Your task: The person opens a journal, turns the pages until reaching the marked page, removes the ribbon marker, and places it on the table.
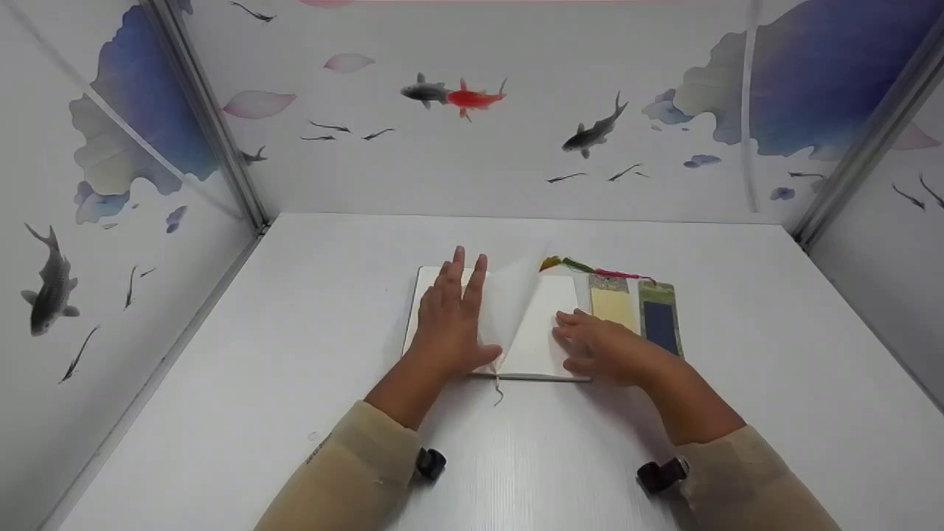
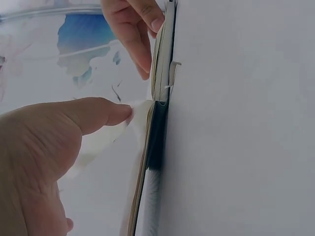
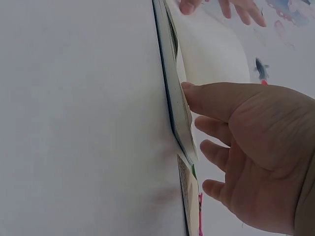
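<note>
A notebook (image 1: 542,343) with blank white pages lies spread on the white table, one thin page (image 1: 509,295) standing up slantwise near its spine. My left hand (image 1: 451,324) lies over the left half, fingers straight and thumb out toward the spine; in the left wrist view its thumb tip touches the paper at the fold. At the outer edge of the right half is my right hand (image 1: 612,346), fingers loosely bent. The right wrist view has this right hand's thumb (image 3: 211,98) against the page edges, with the other fingers apart. A ribbon marker (image 1: 498,394) hangs from the spine.
Right of the notebook lie a cream bookmark (image 1: 611,306) and a green bookmark (image 1: 658,295) with a dark blue panel. A pink, green and yellow tassel (image 1: 590,267) runs across their tops to the notebook. Printed walls (image 1: 501,162) enclose the table's back and sides.
</note>
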Demonstrator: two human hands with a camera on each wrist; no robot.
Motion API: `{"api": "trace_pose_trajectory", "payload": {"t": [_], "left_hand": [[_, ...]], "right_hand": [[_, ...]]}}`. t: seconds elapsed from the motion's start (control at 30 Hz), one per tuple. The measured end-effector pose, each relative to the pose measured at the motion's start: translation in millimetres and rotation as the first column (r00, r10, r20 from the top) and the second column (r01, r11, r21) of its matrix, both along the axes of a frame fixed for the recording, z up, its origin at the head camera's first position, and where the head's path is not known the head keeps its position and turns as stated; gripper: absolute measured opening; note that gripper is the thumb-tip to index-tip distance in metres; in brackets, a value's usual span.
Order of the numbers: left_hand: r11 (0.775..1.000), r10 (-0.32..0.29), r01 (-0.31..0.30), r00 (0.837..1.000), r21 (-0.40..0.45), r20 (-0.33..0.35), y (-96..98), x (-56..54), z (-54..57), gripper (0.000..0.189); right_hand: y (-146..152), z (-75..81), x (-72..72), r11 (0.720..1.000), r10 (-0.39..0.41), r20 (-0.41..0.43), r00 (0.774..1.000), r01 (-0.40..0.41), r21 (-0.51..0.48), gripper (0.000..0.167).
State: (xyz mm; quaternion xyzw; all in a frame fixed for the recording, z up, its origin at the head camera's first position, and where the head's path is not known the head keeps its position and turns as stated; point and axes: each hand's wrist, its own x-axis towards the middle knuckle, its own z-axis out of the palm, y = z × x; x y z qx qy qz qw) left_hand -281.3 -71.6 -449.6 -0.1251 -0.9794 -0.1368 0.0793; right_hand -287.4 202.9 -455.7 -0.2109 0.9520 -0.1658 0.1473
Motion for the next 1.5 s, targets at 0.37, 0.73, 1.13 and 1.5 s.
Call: {"api": "trace_pose_trajectory", "payload": {"t": [0.37,0.73,1.13,1.5], "left_hand": [[0.989,-0.135,0.137,0.990,-0.061,0.038,-2.1,1.2,1.7,0.074],[0.993,-0.065,0.070,0.996,-0.091,0.055,-4.0,-1.4,-2.1,0.082],[0.984,-0.029,0.054,0.989,-0.172,0.145,-6.6,-1.5,-4.4,0.072],[0.988,-0.037,0.087,0.933,-0.125,0.357,-7.9,0.5,-8.6,0.066]], "right_hand": [[-1,0.0,0.5,1.000,-0.017,0.027,1.000,0.017,0.002,0.063],[-1,-0.1,2.9,1.000,-0.023,0.032,0.999,0.024,-0.006,0.060],[-3,4.2,4.7,1.000,-0.021,0.022,1.000,0.020,0.023,0.059],[-4,8.8,6.4,0.997,0.009,0.011,1.000,-0.010,0.080,0.054]]}}
